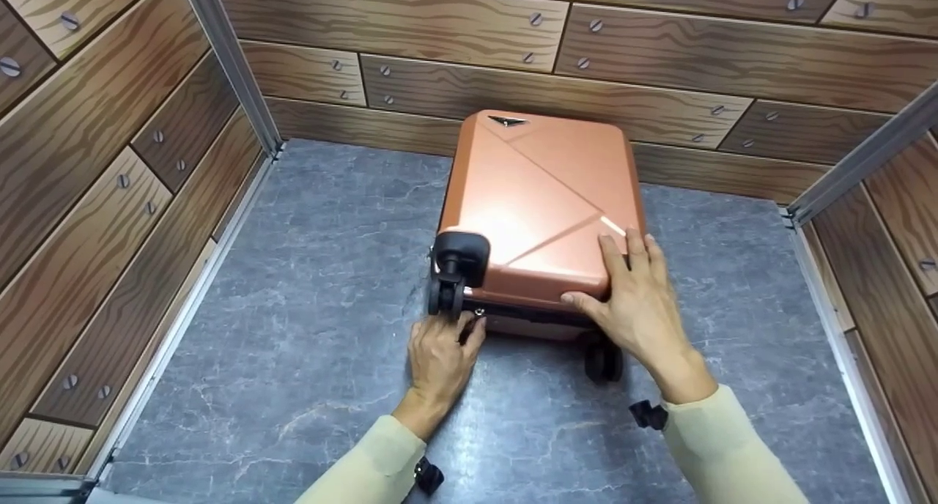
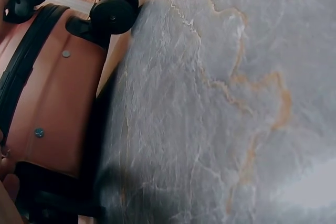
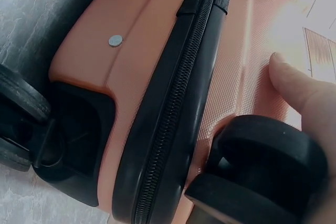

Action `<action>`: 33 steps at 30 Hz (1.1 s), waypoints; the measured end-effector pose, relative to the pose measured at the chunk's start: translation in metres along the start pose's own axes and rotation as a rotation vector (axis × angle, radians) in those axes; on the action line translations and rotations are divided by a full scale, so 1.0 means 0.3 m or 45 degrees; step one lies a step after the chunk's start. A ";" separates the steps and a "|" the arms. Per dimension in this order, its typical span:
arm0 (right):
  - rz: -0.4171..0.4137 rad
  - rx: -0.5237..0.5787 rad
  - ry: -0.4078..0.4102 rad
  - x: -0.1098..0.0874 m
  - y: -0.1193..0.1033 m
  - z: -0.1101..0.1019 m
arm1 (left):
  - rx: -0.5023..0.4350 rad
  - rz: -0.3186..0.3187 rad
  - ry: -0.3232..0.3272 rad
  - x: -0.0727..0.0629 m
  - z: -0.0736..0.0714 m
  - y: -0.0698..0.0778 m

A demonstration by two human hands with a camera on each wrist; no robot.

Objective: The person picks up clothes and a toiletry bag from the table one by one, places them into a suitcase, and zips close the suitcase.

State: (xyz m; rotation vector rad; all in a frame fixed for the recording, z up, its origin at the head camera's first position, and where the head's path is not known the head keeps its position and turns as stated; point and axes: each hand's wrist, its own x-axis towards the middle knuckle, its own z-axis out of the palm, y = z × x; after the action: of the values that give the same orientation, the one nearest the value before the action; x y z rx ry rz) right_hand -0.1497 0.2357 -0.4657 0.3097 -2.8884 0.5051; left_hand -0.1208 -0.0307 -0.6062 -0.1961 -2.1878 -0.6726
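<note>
A rose-copper hard-shell suitcase [image 1: 546, 189] lies flat on the floor, its wheeled end toward me. A black zipper [image 3: 176, 98] runs around its side. By the near left wheel [image 1: 448, 273], my left hand [image 1: 440, 357] has its fingers curled at the zipper band. Thumb and finger pinch what looks like a small metal zipper pull [image 2: 5, 153], mostly hidden. My right hand [image 1: 641, 306] rests over the near right corner, fingers extended on the shell and thumb [image 3: 289, 77] against its edge. A lower wheel [image 1: 603, 357] shows beneath that corner.
Grey marble-patterned floor [image 1: 315, 269] surrounds the suitcase. Wood-plank-patterned walls [image 1: 469, 28] stand at the back, left and right, with metal framing [image 1: 234, 64] at the corners. The suitcase's far end lies close to the back wall.
</note>
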 end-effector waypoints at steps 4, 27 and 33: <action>0.003 -0.004 0.003 0.000 0.002 -0.002 | 0.001 0.010 -0.017 0.002 0.000 0.007; -0.011 -0.022 0.026 -0.003 0.005 0.006 | 0.041 0.043 -0.047 0.020 -0.005 0.010; 0.004 -0.024 0.004 -0.003 0.006 0.006 | 0.034 0.035 -0.064 0.021 -0.002 0.009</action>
State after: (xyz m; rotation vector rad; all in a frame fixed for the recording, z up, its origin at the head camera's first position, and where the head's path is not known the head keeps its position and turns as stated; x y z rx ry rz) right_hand -0.1497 0.2368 -0.4682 0.3010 -2.8894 0.4786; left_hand -0.1234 -0.0294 -0.6000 -0.2310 -2.2365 -0.6289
